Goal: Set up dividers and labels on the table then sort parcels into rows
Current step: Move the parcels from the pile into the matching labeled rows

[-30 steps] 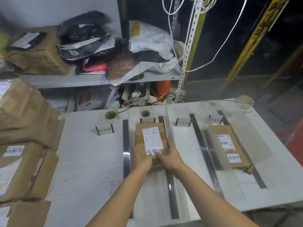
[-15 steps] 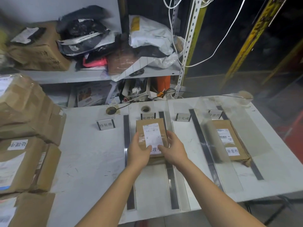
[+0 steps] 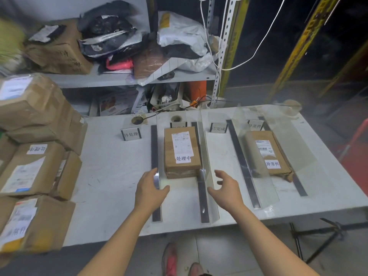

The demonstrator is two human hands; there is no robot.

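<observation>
Left hand (image 3: 149,188) and right hand (image 3: 225,191) have released the parcel (image 3: 182,152), each grip slack, over the table (image 3: 111,176) before a shelf (image 3: 119,78).

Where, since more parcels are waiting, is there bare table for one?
Below the 待处理 sign, between the parcel stack and the first divider; also below the 已完成 sign. The other two rows hold parcels.

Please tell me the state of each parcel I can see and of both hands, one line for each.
Left hand: open, holds nothing.
Right hand: open, holds nothing.
Middle parcel: flat between two dividers, label up, no hand touching it.
Right parcel: flat in the rightmost row, label up.
Parcel pile: stacked left of the rows.
</observation>
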